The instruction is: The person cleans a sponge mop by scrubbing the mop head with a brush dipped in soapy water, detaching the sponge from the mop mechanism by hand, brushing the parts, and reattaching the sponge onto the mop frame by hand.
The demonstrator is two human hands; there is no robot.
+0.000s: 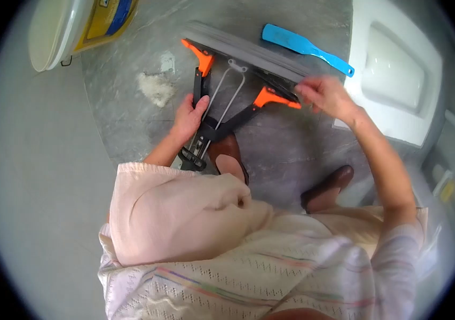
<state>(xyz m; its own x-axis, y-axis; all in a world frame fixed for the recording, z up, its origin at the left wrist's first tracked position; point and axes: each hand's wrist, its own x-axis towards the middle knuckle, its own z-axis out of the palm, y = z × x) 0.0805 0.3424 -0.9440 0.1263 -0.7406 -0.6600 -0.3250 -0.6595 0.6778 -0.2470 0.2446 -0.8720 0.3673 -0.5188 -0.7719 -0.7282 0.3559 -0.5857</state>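
A mop [248, 50] with a long grey head, a wire frame and two black arms tipped in orange is tilted above the tiled floor. My left hand [188, 117] is closed around its left black arm, below the orange tip. At the right end of the head, my right hand [327, 97] has its fingers bent together on the edge. What lies between those fingertips is hidden, and the hand is slightly blurred. Just beyond the head, a blue brush [302, 45] lies with its handle reaching the white squat toilet.
The white squat toilet [353, 32] is set in the floor at the right. A yellow and white bucket [72, 32] stands at the upper left. Near my left hand lies a white fluffy clump [156, 89]. My brown shoes [330, 186] are below the mop.
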